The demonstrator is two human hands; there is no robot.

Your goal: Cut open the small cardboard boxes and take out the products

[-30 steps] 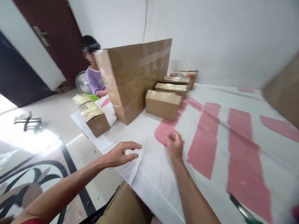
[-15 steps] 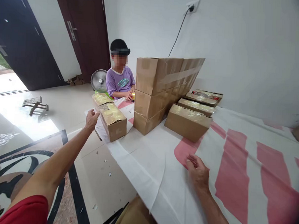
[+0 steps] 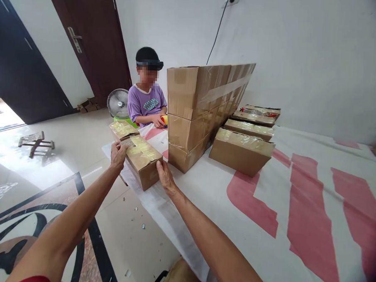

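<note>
A long open cardboard box filled with yellowish plastic packets lies on the edge of a white and red sheet. My left hand grips its left side near the top edge, fingers curled over the rim. My right hand presses against the near right corner of the same box, fingers closed on it. Both arms reach forward from the lower part of the view.
A stack of three sealed cartons stands behind the box. Three more open boxes lie in a row to the right. A seated person in a purple shirt is behind, beside a small fan. A small stool stands on the tiled floor at left.
Both hands have moved forward from the sheet to the open box; the left arrived first, then the right left the red stripe and took the box's near corner.
</note>
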